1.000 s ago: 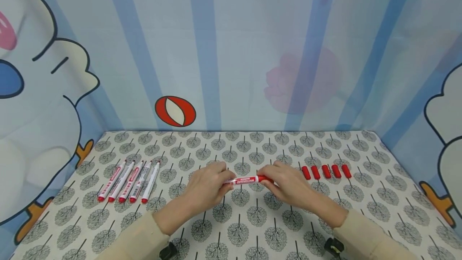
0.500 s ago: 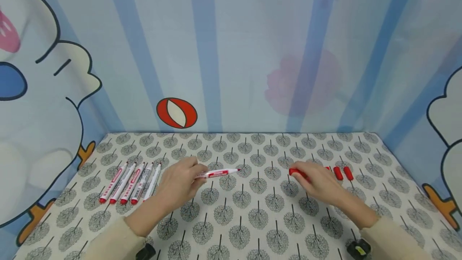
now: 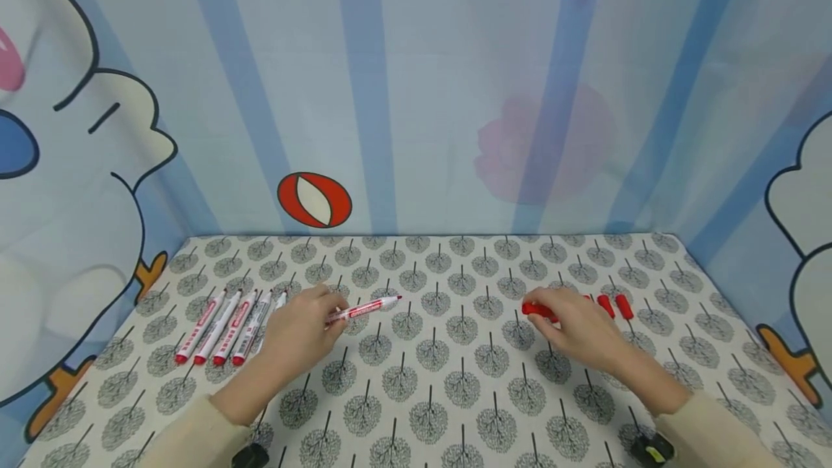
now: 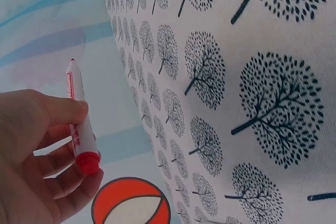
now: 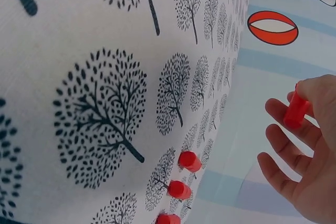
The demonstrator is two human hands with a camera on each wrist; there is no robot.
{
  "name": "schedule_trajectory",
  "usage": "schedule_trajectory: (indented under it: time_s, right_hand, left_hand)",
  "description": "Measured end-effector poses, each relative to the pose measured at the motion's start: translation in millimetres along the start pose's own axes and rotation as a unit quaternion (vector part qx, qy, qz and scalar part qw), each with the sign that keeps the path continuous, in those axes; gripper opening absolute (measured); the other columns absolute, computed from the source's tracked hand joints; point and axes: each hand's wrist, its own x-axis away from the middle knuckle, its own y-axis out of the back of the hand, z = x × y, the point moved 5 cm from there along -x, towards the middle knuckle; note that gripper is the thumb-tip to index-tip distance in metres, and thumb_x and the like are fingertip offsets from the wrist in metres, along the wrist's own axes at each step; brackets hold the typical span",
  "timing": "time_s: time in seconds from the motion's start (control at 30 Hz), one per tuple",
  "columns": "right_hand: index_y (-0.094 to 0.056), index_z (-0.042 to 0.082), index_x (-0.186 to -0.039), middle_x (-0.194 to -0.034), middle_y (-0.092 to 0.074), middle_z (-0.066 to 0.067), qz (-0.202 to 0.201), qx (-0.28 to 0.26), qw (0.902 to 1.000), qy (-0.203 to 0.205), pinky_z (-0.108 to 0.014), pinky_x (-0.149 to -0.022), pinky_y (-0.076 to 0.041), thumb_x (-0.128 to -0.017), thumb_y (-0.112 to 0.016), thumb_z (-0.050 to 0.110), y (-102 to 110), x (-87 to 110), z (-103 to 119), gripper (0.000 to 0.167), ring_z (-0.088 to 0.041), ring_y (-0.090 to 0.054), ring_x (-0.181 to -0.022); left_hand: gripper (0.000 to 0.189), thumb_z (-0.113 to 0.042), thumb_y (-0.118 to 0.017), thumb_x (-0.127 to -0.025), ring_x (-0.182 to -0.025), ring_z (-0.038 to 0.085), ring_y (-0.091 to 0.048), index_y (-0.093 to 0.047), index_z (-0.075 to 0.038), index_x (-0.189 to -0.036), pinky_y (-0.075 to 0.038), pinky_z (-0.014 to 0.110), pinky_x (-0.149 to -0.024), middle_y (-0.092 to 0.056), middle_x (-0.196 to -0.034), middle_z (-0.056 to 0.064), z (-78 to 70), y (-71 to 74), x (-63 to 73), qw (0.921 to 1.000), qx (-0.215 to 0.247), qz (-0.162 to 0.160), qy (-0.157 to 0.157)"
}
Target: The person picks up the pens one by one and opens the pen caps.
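In the head view my left hand (image 3: 302,327) pinches an uncapped red whiteboard marker (image 3: 367,307), its tip pointing right. The left wrist view shows the thumb across the white barrel (image 4: 79,124), with the red end plug toward the little finger. My right hand (image 3: 578,327) pinches a red marker cap (image 3: 539,311) between thumb and index finger, above the cloth. In the right wrist view that cap (image 5: 296,109) is held clear of the table, the other fingers spread loosely. Several uncapped markers (image 3: 224,327) lie in a row beside my left hand.
More red caps (image 3: 606,306) lie in a row behind my right hand, which partly hides them. A tree-patterned cloth (image 3: 432,396) covers the table. A printed backdrop (image 3: 429,92) stands behind it and along both sides.
The cap has come off the marker and the hands have parted. My left hand has moved left with the marker, my right hand right with the cap.
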Motion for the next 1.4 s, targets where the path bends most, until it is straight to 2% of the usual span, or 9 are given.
schedule_trajectory:
  time_s: [0.17,0.3,0.73,1.07,1.4]
  right_hand:
    - [-0.062,0.017,-0.101,-0.088,-0.066,0.005,-0.011,-0.001,0.9999,-0.01,-0.019,-0.056,-0.046,-0.084,-0.065,0.015,2,0.5,-1,0.017,-0.01,-0.061,-0.076]
    - [-0.063,0.017,-0.101,-0.086,-0.066,0.005,-0.01,-0.002,0.9997,-0.02,-0.018,-0.055,-0.045,-0.084,-0.065,0.015,2,0.6,-3,0.017,-0.009,-0.06,-0.075]
    - [-0.065,0.016,-0.098,-0.087,-0.065,0.007,-0.016,-0.004,0.9998,-0.014,-0.018,-0.058,-0.046,-0.081,-0.068,0.014,4,1.2,-3,0.018,-0.005,-0.058,-0.075]
    - [-0.065,0.016,-0.098,-0.086,-0.064,0.008,-0.015,-0.002,0.9999,-0.005,-0.02,-0.059,-0.046,-0.081,-0.069,0.013,1,2.7,-4,0.018,-0.006,-0.056,-0.075]
    - [-0.064,0.016,-0.098,-0.087,-0.064,0.007,-0.002,-0.004,1.0,-0.008,-0.02,-0.061,-0.048,-0.081,-0.069,0.012,0,2.9,-2,0.018,-0.006,-0.057,-0.076]
  left_hand:
    - [0.019,-0.017,-0.072,-0.076,-0.058,0.011,-0.051,-0.069,-0.012,-0.094,-0.035,0.021,-0.041,-0.061,-0.08,0.001,14.6,1.4,-0.1,0.9993,0.001,0.002,0.037]
    - [0.019,-0.017,-0.07,-0.078,-0.053,0.01,-0.047,-0.068,-0.01,-0.095,-0.034,0.023,-0.04,-0.06,-0.078,0.002,26.9,1.9,-1.6,0.9976,0.003,0.018,0.066]
    - [0.019,-0.02,-0.068,-0.079,-0.051,0.014,-0.048,-0.066,-0.006,-0.091,-0.037,0.026,-0.04,-0.059,-0.072,0.004,61.3,1.9,-0.2,0.9873,0.032,0.057,0.145]
    - [0.029,-0.022,-0.067,-0.081,-0.05,0.014,-0.05,-0.064,-0.002,-0.101,-0.039,0.028,-0.041,-0.062,-0.072,0.005,77.6,-5.9,3.6,0.9785,0.036,0.09,0.182]
    - [0.03,-0.023,-0.065,-0.08,-0.047,0.014,-0.047,-0.066,0.001,-0.1,-0.037,0.026,-0.039,-0.066,-0.078,0.011,80.0,-11.4,11.2,0.9753,0.019,0.11,0.191]
